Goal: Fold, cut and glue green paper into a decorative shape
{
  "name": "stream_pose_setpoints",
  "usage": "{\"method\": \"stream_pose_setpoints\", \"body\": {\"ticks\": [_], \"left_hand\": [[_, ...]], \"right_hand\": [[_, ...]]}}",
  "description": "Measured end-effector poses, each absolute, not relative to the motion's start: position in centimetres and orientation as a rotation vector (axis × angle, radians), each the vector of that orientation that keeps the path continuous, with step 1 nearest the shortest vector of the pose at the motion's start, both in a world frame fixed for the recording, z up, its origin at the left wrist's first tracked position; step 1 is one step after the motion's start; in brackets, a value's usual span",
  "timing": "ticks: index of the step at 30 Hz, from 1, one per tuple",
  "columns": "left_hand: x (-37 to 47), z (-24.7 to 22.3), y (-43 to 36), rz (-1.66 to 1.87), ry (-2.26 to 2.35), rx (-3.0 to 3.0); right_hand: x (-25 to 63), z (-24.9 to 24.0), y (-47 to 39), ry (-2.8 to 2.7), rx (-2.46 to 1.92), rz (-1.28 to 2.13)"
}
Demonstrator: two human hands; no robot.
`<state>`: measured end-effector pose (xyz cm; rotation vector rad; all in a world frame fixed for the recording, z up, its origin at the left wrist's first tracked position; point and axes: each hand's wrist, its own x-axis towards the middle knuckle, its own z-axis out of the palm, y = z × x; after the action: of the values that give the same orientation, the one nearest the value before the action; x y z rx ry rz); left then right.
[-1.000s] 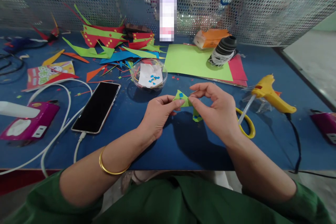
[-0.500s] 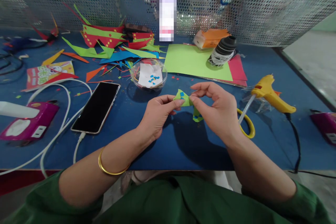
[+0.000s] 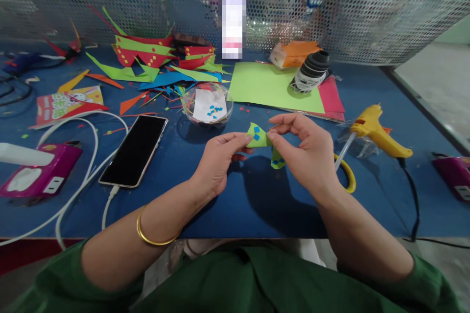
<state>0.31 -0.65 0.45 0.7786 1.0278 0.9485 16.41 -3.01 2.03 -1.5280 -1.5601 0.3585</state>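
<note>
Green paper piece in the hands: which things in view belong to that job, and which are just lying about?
Likely in the job:
green paper piece with blue squares, held by left hand and right hand
loose blue paper squares on white paper in the clear round bowl

Apparently lying about:
black-screened smartphone
orange soft packet
purple socket block at left

The right hand (image 3: 306,156) hides part of the green paper piece (image 3: 261,140); the frame's edge crops a purple box (image 3: 454,175).

Single head-worn view. We look forward and down from above green shirt (image 3: 227,283), left hand (image 3: 217,159) and right hand (image 3: 306,151) close before us near centre, blue tabletop (image 3: 205,217) spreading around them, perforated screen (image 3: 367,19) farther off along top.
</note>
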Motion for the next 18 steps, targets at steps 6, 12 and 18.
{"method": "stream_pose_setpoints", "body": {"ticks": [6, 12, 18], "left_hand": [[0.38, 0.43, -0.64, 0.925, 1.042, 0.830], [0.39, 0.40, -0.67, 0.928, 1.043, 0.858], [0.28, 0.28, -0.64, 0.907, 1.033, 0.878]], "right_hand": [[16.39, 2.02, -3.03, -1.546, -1.521, 0.398], [16.37, 1.79, -3.02, -1.543, -1.521, 0.431], [16.41, 1.87, -2.91, -1.512, -1.512, 0.451]]}}
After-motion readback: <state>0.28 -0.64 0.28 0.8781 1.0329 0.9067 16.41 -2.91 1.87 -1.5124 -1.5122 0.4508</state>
